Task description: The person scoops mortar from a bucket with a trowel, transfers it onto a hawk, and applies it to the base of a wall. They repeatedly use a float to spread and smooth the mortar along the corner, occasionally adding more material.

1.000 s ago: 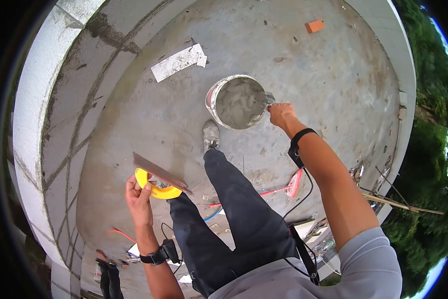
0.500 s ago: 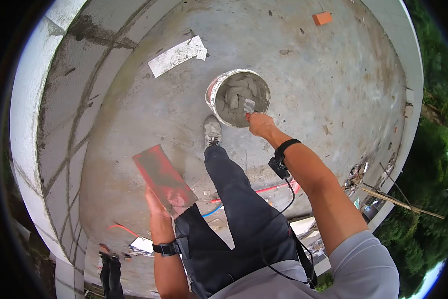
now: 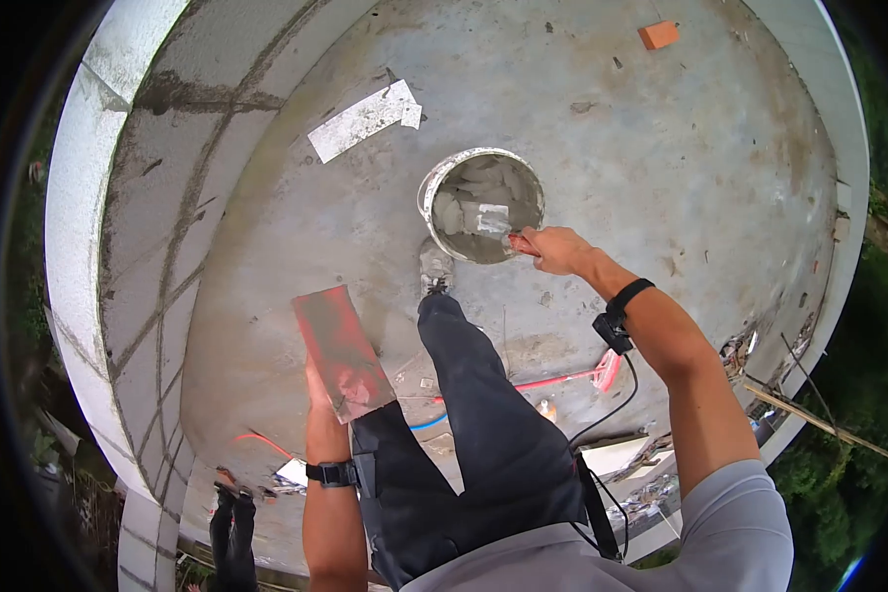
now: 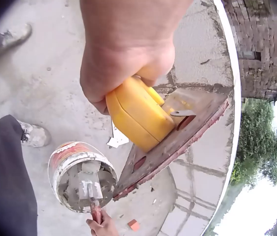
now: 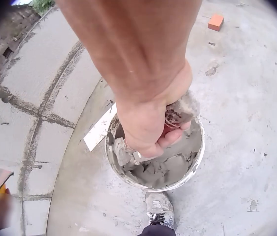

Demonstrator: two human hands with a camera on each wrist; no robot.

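Note:
My left hand (image 4: pixel 128 61) grips the yellow handle (image 4: pixel 141 115) of a plastering float. In the head view the float's reddish, mortar-smeared face (image 3: pixel 343 350) is turned up and covers most of the fingers. My right hand (image 3: pixel 562 250) holds a small trowel by its red handle (image 3: pixel 523 243), at the near right rim of a white bucket (image 3: pixel 425 197). The trowel's blade (image 3: pixel 493 219) lies over the grey mortar (image 3: pixel 508 187) inside the bucket. Seen from the right wrist, the fingers curl round the handle above the mortar.
A low block wall (image 3: pixel 182 148) with mortared joints curves along the left. A white board scrap (image 3: pixel 365 120) and an orange brick (image 3: pixel 659 36) lie on the concrete floor. My shoe (image 3: pixel 436 264) stands beside the bucket. A red-handled broom (image 3: pixel 607 371) lies behind, right of my legs.
The float has turned from edge-on, yellow handle showing, to face up. My right hand has moved the trowel from the bucket's right rim to over the mortar near the front rim.

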